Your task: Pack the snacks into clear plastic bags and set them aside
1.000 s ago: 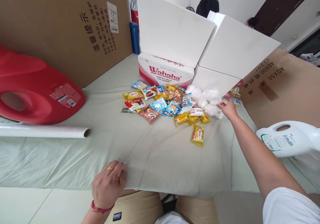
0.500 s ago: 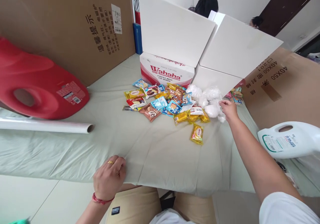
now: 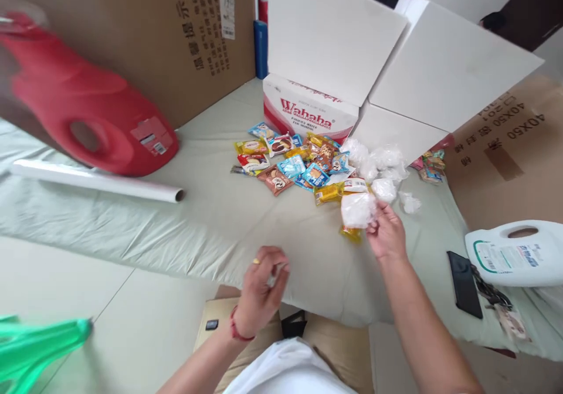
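Observation:
My right hand [image 3: 387, 235] pinches a crumpled clear plastic bag [image 3: 358, 209] and holds it just above the pale green cloth [image 3: 211, 230], over a yellow snack packet [image 3: 350, 233]. My left hand [image 3: 264, 282], with a gold ring and a red wrist string, hovers near the cloth's front edge; its fingers are curled and apart, holding nothing I can see. A pile of small snack packets [image 3: 294, 165] lies in the middle of the cloth. More crumpled plastic bags [image 3: 378, 165] lie beside the pile, to its right.
A Wahaha carton [image 3: 308, 112] with raised white flaps stands behind the snacks. A red jug [image 3: 88, 112] and a white tube [image 3: 97, 180] lie at left. A white jug [image 3: 514, 253] and a black phone [image 3: 464, 282] lie at right. Large brown cardboard [image 3: 145, 36] leans behind.
My right hand has lifted one plastic bag off the heap and drawn it toward me. My left hand has left the cloth edge and moved right. The view has shifted left.

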Tool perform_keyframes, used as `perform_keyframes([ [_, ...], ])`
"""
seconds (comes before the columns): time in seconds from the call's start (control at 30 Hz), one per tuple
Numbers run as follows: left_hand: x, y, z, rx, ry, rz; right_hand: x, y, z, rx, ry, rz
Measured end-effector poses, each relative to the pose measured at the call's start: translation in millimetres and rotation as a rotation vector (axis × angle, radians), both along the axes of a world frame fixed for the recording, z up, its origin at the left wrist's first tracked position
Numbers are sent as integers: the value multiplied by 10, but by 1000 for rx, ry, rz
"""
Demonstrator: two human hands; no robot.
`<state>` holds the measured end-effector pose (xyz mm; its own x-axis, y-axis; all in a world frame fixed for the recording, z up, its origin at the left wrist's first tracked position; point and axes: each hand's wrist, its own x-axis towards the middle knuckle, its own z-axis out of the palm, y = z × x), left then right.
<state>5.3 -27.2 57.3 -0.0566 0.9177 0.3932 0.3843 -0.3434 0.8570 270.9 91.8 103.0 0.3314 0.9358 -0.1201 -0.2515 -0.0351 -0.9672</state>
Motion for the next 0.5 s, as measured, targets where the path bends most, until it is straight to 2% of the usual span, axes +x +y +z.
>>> perform_keyframes([
  [0.07,263,21,29,-34,-69,-17,-423,-334,-184,-18,-67,0],
  [0.13,437,63,4,-116,-144,-61,-746,-644,-315,-47,-126,128],
  [0.2,495,103,-66,-222,-194,-118,-861,-820,-369,-92,-135,313],
  [0.23,478,118,-110,-271,-200,-130,-813,-837,-365,-106,-171,402],
  [0.3,361,134,-200,-350,-187,-103,-494,-723,-310,-95,-361,460],
  [0.33,270,134,-237,-382,-180,-66,-240,-600,-271,-61,-525,378],
  [0.43,-41,100,-283,-442,-168,67,697,-60,-198,-3,-1033,-146],
  [0.47,-137,79,-277,-449,-161,118,997,140,-203,-33,-1179,-306],
  [0.5,-221,55,-263,-453,-153,165,1262,329,-225,-94,-1300,-403],
])
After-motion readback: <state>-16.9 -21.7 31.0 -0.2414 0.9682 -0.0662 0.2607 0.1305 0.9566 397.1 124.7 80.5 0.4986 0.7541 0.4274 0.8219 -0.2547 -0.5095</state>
